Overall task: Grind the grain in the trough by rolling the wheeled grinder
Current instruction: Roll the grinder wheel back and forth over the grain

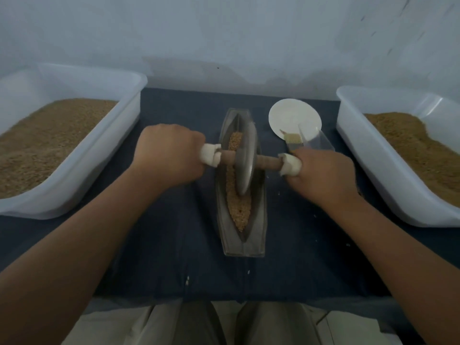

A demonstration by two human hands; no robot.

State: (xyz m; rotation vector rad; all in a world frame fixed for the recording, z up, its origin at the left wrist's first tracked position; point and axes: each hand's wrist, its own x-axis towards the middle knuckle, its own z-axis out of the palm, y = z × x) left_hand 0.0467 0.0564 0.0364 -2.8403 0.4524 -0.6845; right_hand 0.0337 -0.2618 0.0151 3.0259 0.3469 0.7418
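Dim, bluish, soft overall; wide-angle bending at edges; no glare.

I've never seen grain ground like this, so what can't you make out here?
Head view:
- Fingers of the left hand and right hand: curled under the hands' backs.
- Ends of the handle: inside white wrapping and the hands.
- The left tub and right tub: cut off by the side edges.
- The brush by the plate: near end behind the right hand.
- The grain under the wheel: hidden by the wheel.
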